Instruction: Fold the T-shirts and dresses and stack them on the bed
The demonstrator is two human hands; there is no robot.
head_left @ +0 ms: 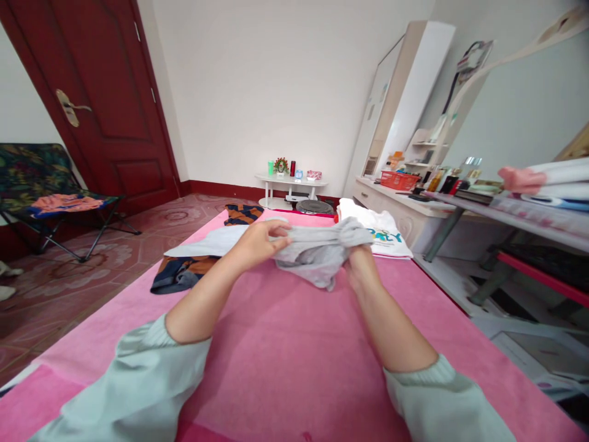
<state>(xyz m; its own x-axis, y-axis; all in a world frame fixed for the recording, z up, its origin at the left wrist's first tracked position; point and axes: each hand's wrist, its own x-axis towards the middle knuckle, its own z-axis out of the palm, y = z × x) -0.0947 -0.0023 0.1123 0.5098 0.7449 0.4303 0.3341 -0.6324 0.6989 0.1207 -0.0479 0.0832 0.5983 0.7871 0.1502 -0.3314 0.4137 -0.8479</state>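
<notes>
A light grey garment (313,252) is stretched between my two hands above the pink bed cover (294,350). My left hand (264,242) pinches its left part between thumb and fingers. Bunched cloth covers most of the fingers of my right hand (361,258), which grips the right end. Part of the grey cloth hangs down in a fold between the hands. Beyond my left wrist lies a pale grey cloth (207,241), over a navy and brown garment (181,273). A white printed T-shirt (384,227) lies just past my right hand.
A dark and orange striped cloth (243,213) lies at the bed's far edge. Behind stands a small white table (292,180) with cups and flowers. On the right are a dresser (396,199) and a grey shelf (515,218); a folding chair (59,184) stands left by the red door (96,92).
</notes>
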